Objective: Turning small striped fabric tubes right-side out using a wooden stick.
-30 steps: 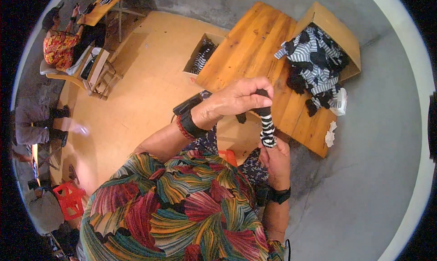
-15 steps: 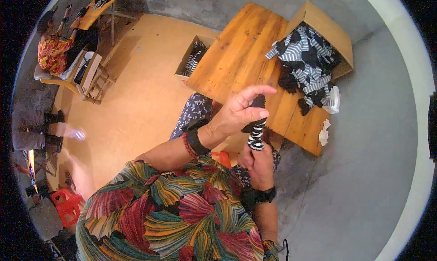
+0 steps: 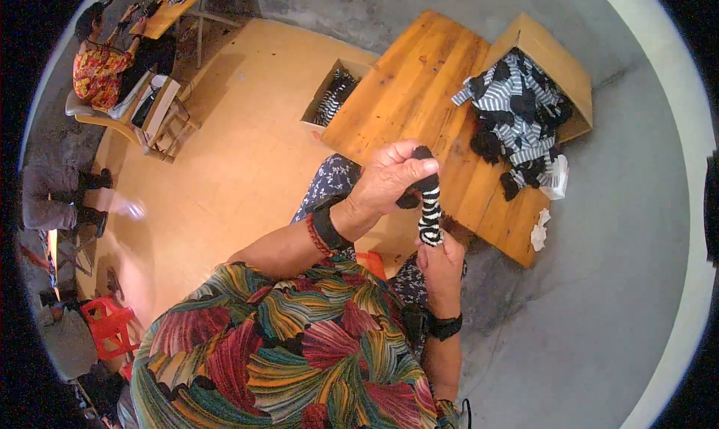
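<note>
A small knitted piece with black and white stripes and a black end stretches upright between my hands. Whether it is a glove or a sock I cannot tell. My left hand is closed around its black upper end, thumb pressed on top. Below it, my right hand grips the striped lower end, which partly covers the fingers. Both hands are in front of the near edge of a wooden table.
A cardboard box on its side spills a heap of grey-striped and black knitted pieces onto the table. White crumpled scraps lie near its right edge. A floor box holds striped pieces. Another person sits at the far left.
My left hand's fingers, which had been partly stretched out, have closed around the black end. The striped part now looks longer and straighter. The view has shifted slightly.
</note>
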`<state>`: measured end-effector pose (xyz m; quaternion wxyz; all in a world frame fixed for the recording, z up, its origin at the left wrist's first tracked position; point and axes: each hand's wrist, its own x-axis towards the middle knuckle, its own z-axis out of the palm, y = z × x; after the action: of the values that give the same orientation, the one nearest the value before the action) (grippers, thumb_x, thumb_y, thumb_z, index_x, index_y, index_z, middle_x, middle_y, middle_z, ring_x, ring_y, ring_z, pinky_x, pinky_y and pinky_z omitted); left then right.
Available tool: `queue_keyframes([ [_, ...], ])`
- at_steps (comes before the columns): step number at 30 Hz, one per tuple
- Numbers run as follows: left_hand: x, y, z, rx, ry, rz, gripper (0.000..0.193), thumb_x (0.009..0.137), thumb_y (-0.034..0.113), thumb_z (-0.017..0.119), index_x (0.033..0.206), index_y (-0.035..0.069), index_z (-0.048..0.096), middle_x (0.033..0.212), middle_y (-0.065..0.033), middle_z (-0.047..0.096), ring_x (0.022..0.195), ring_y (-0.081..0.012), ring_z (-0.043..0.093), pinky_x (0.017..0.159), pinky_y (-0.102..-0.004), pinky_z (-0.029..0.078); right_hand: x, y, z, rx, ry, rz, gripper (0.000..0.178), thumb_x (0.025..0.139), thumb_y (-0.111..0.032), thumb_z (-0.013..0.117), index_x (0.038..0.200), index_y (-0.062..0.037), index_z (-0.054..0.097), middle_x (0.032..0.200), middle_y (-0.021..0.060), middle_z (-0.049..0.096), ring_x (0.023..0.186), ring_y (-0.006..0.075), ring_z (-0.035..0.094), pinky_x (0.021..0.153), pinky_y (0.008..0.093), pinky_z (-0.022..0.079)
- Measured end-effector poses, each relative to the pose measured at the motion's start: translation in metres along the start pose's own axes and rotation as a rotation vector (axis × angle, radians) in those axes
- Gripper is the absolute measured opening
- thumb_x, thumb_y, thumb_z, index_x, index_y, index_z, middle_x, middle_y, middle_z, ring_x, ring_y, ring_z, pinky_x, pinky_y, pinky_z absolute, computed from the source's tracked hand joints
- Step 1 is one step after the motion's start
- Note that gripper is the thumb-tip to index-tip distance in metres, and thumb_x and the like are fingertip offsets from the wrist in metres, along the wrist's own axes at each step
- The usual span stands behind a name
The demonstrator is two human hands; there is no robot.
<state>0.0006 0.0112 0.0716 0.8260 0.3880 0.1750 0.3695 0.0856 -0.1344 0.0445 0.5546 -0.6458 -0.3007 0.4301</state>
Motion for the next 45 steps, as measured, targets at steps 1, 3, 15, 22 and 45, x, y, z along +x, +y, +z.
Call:
queue_keyframes([
  [1,-0.001,0.000,-0.002,0.076,-0.013,0.022,0.018,0.079,0.023,0.060,0.080,0.006,0.057,0.066,0.0028,0.054,0.055,-0.0037,0.046,0.048,-0.0169,0.038,-0.002,-0.008,0.001,0.024,-0.013,0.092,0.015,0.083,-0.015,0.050,0.074,-0.0032,0.052,0.050,-0.0040,0.037,0.042,0.0041,0.032,0.039,0.0184,0.024],
  [3,-0.004,0.000,0.001,0.154,-0.033,0.038,0.019,0.078,0.024,0.061,0.081,0.006,0.058,0.067,0.0031,0.054,0.057,-0.0038,0.048,0.050,-0.0174,0.040,-0.004,-0.009,0.002,0.121,-0.021,0.102,0.017,0.083,-0.016,0.049,0.072,-0.0035,0.051,0.049,-0.0036,0.037,0.041,0.0048,0.031,0.038,0.0194,0.024],
  [15,-0.014,0.002,0.009,0.088,-0.169,-0.111,0.027,0.080,0.032,0.057,0.086,0.006,0.059,0.067,0.0053,0.051,0.058,-0.0022,0.047,0.052,-0.0160,0.038,-0.005,-0.006,0.009,0.499,-0.210,0.294,0.024,0.081,-0.022,0.051,0.064,-0.0070,0.046,0.050,-0.0020,0.041,0.041,0.0088,0.035,0.041,0.0220,0.026],
  [22,-0.012,0.020,0.006,0.172,-0.249,-0.189,0.030,0.078,0.037,0.056,0.083,0.007,0.060,0.065,0.0036,0.052,0.051,-0.0038,0.043,0.044,-0.0166,0.033,-0.005,-0.016,-0.016,-0.154,0.008,-0.111,0.018,0.082,-0.019,0.052,0.074,-0.0030,0.057,0.059,-0.0057,0.045,0.051,0.0033,0.038,0.046,0.0192,0.029],
  [45,0.012,0.053,-0.010,0.580,-0.527,-0.023,0.015,0.082,0.014,0.055,0.091,0.002,0.057,0.073,0.0023,0.054,0.070,-0.0057,0.050,0.063,-0.0195,0.041,-0.003,-0.004,-0.024,-0.038,-0.083,-0.014,0.020,0.083,-0.021,0.052,0.074,-0.0036,0.054,0.053,-0.0063,0.039,0.046,0.0015,0.030,0.042,0.0183,0.022],
])
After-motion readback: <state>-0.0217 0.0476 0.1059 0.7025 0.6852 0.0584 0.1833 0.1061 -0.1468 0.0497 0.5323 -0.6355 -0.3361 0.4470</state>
